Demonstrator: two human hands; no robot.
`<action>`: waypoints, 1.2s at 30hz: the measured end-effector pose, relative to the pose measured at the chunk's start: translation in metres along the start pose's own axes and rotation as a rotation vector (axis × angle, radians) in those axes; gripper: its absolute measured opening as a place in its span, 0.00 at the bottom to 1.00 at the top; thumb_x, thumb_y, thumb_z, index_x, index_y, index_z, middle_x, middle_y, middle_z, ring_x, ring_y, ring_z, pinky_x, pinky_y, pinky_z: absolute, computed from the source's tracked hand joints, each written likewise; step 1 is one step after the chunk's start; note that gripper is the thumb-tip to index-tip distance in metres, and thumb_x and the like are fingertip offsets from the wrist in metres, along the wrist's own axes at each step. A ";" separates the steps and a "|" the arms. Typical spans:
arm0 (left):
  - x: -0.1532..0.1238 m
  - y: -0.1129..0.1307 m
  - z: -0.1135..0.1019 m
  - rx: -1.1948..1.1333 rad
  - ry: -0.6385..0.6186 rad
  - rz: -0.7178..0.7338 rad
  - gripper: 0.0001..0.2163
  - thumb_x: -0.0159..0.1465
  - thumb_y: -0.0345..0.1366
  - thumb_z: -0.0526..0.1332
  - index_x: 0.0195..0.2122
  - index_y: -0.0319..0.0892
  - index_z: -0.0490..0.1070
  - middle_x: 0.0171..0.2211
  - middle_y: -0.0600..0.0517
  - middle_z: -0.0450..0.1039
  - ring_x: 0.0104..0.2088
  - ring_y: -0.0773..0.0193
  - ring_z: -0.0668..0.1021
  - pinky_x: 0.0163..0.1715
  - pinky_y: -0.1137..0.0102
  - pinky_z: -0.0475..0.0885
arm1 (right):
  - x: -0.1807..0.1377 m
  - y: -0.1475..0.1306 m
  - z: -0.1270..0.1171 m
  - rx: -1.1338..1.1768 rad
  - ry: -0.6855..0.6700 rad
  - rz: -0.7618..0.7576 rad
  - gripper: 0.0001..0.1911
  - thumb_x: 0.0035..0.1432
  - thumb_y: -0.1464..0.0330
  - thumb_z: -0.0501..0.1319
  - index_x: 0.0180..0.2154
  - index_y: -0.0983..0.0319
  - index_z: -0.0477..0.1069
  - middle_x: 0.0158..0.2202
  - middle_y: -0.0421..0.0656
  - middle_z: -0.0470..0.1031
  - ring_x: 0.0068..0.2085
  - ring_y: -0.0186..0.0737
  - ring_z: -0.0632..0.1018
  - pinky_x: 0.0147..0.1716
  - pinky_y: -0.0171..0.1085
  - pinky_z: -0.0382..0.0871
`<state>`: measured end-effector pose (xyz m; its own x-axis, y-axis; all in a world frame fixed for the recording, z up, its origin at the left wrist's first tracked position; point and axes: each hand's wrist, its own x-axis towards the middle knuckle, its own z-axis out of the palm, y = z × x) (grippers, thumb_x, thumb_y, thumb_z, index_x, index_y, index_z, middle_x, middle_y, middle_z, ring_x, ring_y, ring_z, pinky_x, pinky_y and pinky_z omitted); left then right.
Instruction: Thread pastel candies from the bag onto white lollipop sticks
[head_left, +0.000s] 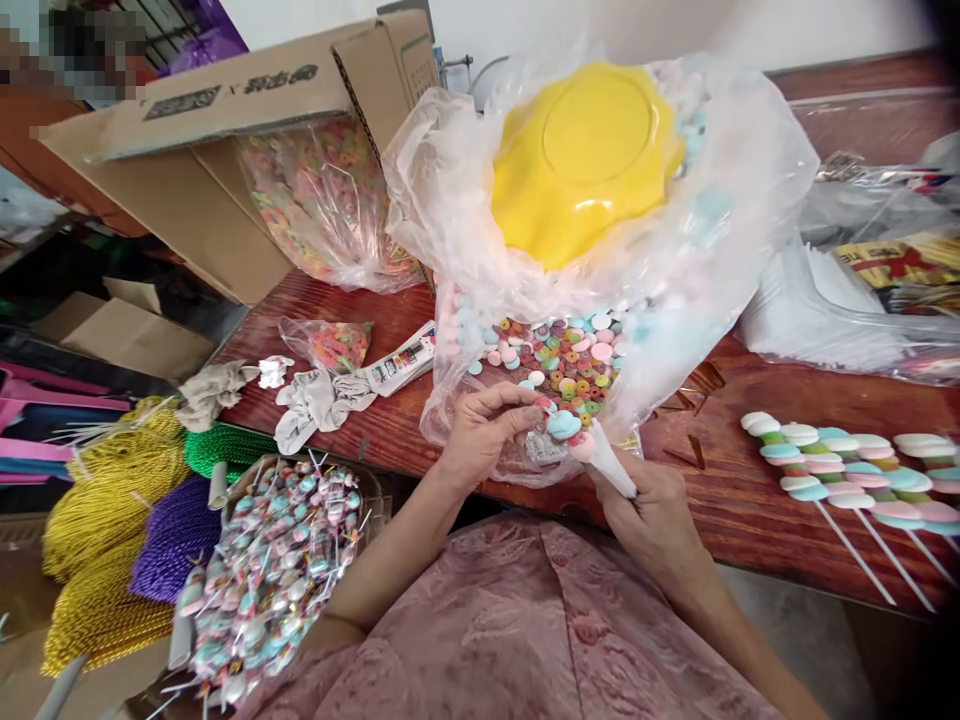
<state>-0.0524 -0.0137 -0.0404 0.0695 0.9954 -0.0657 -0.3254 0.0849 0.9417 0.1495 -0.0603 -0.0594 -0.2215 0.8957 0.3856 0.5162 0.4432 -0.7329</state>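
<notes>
Between my hands is a short row of candies [562,425], blue and pink with a small red piece at its left end. My left hand [484,430] pinches that left end between thumb and fingertips. From the other side, my right hand [652,505] grips the row by its pink end; a white tapered piece [611,460] covers or lies along its fingers, and I cannot tell which. Just beyond my hands, loose marshmallows [602,350] and ring gummies [574,385] lie in an open clear plastic bag [450,400]. A yellow scalloped bowl [589,160] rests upside down on the bag.
Finished candy skewers [847,470] lie at the table's right. Behind them are bags of white sticks [810,300]. A cardboard box [300,90] holds bagged gummies [322,200]. Crumpled gloves [322,400] lie on the left edge, above a bin of wrapped candy skewers [277,570] and coloured cords [112,500].
</notes>
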 end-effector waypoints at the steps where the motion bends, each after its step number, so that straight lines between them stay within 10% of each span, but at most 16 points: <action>1: -0.003 -0.002 0.003 -0.001 -0.002 0.033 0.10 0.54 0.41 0.75 0.33 0.43 0.83 0.30 0.53 0.78 0.24 0.73 0.71 0.24 0.75 0.67 | 0.001 0.000 0.001 -0.003 -0.003 0.006 0.13 0.61 0.76 0.54 0.25 0.61 0.66 0.20 0.34 0.58 0.21 0.30 0.60 0.22 0.31 0.55; 12: -0.013 -0.017 0.011 0.495 0.015 0.526 0.04 0.64 0.34 0.67 0.38 0.44 0.81 0.34 0.51 0.79 0.36 0.66 0.78 0.39 0.70 0.74 | -0.009 0.004 0.001 0.004 -0.003 0.084 0.16 0.64 0.71 0.55 0.22 0.61 0.63 0.19 0.35 0.58 0.20 0.30 0.60 0.22 0.32 0.55; 19: -0.010 -0.023 0.006 0.126 0.104 0.217 0.13 0.58 0.40 0.72 0.44 0.45 0.80 0.34 0.55 0.74 0.25 0.72 0.77 0.28 0.73 0.75 | -0.013 0.008 -0.010 0.075 0.009 0.156 0.19 0.64 0.67 0.57 0.19 0.60 0.62 0.18 0.36 0.59 0.20 0.30 0.60 0.21 0.33 0.56; 28: -0.021 -0.022 0.017 0.333 0.057 0.397 0.04 0.62 0.38 0.70 0.36 0.45 0.83 0.37 0.49 0.80 0.41 0.64 0.80 0.46 0.67 0.77 | -0.020 0.009 -0.007 0.036 -0.078 0.143 0.14 0.64 0.69 0.55 0.26 0.61 0.72 0.20 0.36 0.65 0.21 0.32 0.63 0.22 0.33 0.58; 36: -0.035 -0.048 0.016 -0.107 0.174 0.162 0.05 0.54 0.38 0.76 0.30 0.48 0.82 0.34 0.55 0.79 0.37 0.68 0.80 0.43 0.70 0.77 | -0.027 0.008 0.003 0.060 -0.009 0.111 0.18 0.65 0.69 0.57 0.21 0.60 0.63 0.18 0.35 0.60 0.19 0.30 0.60 0.19 0.33 0.54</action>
<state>-0.0245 -0.0529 -0.0779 -0.1518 0.9882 0.0190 -0.4177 -0.0816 0.9049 0.1570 -0.0811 -0.0781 -0.1730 0.9396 0.2955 0.4878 0.3424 -0.8030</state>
